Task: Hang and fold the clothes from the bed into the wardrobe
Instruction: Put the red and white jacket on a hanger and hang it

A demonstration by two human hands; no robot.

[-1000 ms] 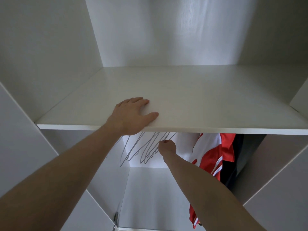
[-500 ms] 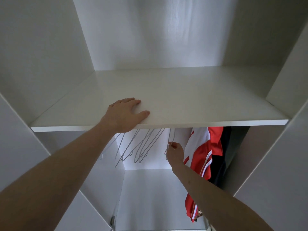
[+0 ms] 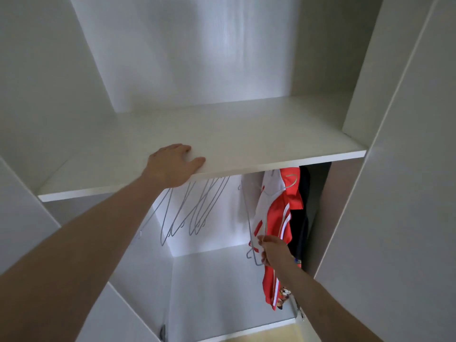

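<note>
Two bare hands are in view: the left hand [image 3: 172, 166] lies flat on the front edge of the one white shelf [image 3: 246, 134], and the right hand [image 3: 274, 250] is lower, to the right, pinching a single wire hanger [image 3: 251, 243]. Under the shelf on the left hangs a bunch of empty wire hangers [image 3: 192, 213]; they overlap, so an exact count cannot be told, though there look to be about five. To the right hangs one red-and-white garment [image 3: 276, 218]. Just beyond it, further right, is one dark garment [image 3: 299, 230]. One small multicoloured item [image 3: 283, 294] shows at the red garment's lower hem; what it is cannot be told.
</note>
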